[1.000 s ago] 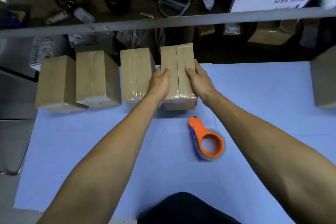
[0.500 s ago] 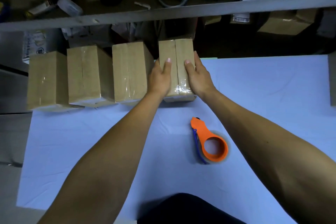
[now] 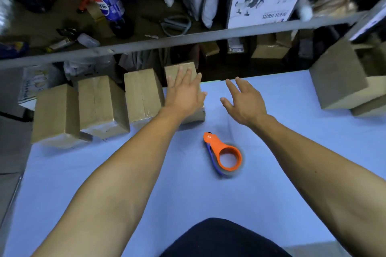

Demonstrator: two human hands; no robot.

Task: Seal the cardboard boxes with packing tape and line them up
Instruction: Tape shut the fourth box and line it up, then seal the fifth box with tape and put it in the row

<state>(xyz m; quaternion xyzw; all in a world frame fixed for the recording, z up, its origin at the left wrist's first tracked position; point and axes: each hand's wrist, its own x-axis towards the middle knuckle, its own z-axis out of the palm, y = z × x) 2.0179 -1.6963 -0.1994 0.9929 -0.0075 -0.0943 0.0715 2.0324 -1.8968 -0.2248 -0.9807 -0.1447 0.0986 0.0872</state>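
Several taped cardboard boxes stand in a row along the far left edge of the blue table [image 3: 188, 194]. The rightmost box [image 3: 173, 70] of the row is mostly hidden under my left hand [image 3: 183, 96], which lies over it with straight, spread fingers. Its neighbour, the third box [image 3: 142, 94], stands just to the left. My right hand [image 3: 243, 100] hovers open above the bare table, right of that box and touching nothing. An orange tape dispenser [image 3: 225, 153] lies flat on the table nearer to me, below and between both hands.
More cardboard boxes [image 3: 338, 77] are stacked at the table's far right edge. A grey shelf rail [image 3: 188, 40] crosses behind the row, with a blue-labelled bottle [image 3: 104, 2], scissors and clutter on the shelf. My dark-clothed knee [image 3: 221, 238] sits at the bottom.
Both hands have let go of the rightmost box. My right hand moved off to the right over the table, and my left hand opened flat above the box.
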